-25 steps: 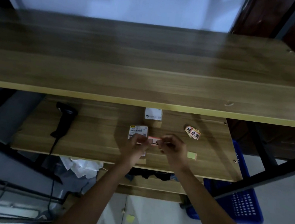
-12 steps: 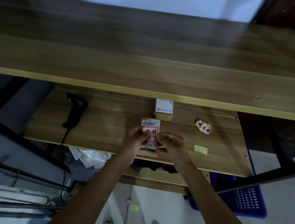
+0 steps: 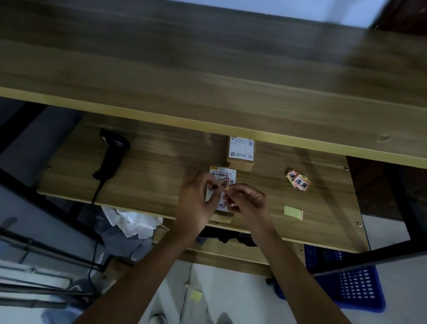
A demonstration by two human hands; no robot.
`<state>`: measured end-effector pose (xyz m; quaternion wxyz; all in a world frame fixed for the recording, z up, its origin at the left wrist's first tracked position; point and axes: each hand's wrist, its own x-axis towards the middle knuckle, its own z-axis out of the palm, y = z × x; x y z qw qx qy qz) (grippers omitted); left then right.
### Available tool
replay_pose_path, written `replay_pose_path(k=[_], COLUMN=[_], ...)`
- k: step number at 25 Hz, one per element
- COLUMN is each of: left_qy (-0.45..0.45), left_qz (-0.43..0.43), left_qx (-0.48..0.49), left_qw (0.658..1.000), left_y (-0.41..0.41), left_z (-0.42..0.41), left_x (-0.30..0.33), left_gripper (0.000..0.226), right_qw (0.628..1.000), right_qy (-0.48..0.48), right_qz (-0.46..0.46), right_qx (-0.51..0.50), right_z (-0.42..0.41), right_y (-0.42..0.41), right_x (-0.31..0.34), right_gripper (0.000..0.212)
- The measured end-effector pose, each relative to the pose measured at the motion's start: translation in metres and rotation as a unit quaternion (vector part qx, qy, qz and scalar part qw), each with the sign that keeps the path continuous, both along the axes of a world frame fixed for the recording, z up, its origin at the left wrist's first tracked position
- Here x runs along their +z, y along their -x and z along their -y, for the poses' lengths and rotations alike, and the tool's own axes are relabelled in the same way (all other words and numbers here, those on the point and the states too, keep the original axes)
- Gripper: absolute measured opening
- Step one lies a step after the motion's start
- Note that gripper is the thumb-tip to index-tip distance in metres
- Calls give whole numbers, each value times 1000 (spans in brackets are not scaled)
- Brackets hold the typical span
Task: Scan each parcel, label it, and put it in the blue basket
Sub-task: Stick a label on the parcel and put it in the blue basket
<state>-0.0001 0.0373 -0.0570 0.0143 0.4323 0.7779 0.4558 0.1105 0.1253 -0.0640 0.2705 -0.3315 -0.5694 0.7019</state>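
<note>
Labelling step in hand: left hand (image 3: 197,195) and right hand (image 3: 246,202) both pinching an orange sticker (image 3: 221,184) just above the near parcel (image 3: 221,189) on the lower shelf (image 3: 151,181). Next: press flat, then carry to blue basket (image 3: 353,286), low right.

— How much of the near parcel (image 3: 220,189) shows?
— Little; the left hand (image 3: 197,200) and right hand (image 3: 249,201) cover most of it, and its print is too small to read.
— The far parcel (image 3: 241,153)?
— Its back end hides under the upper shelf (image 3: 215,94).
— The blue basket (image 3: 353,286)?
— Half hidden beneath the counter's (image 3: 151,181) right corner — the rest blurred.
</note>
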Motion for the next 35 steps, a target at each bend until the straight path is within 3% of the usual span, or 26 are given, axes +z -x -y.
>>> replay_pose_path(k=[2, 9, 16, 19, 23, 25, 30, 35], left_qy=[-27, 10, 14, 24, 7, -8, -11, 8], left_qz=[11, 194, 228, 274, 423, 457, 462, 399], left_qx=[-37, -31, -29, 0, 82, 102, 148, 142], left_qw=[999, 981, 973, 961, 902, 884, 875, 906], left_y=[0, -5, -7, -7, -9, -10, -6, -11], left_z=[2, -2, -3, -7, -17, -18, -16, -14], left_x=[2, -4, -1, 0, 2, 2, -10, -22], left_gripper=[10, 9, 8, 8, 9, 8, 15, 11], right_qw=[1000, 998, 991, 995, 998, 996, 970, 933], right_qy=[-14, -64, -133, -101, -6, 18, 88, 111], right_qz=[-3, -2, 3, 17, 48, 63, 139, 227], right_qx=[11, 5, 10, 0, -32, -56, -176, -258], right_z=[1, 1, -1, -3, -8, -13, -40, -89], right_y=[-1, -3, -6, -7, -16, -25, -61, -115], right_x=[-1, -7, -10, -10, -10, -15, -41, -74], right_gripper=[14, 13, 9, 9, 7, 11, 14, 21])
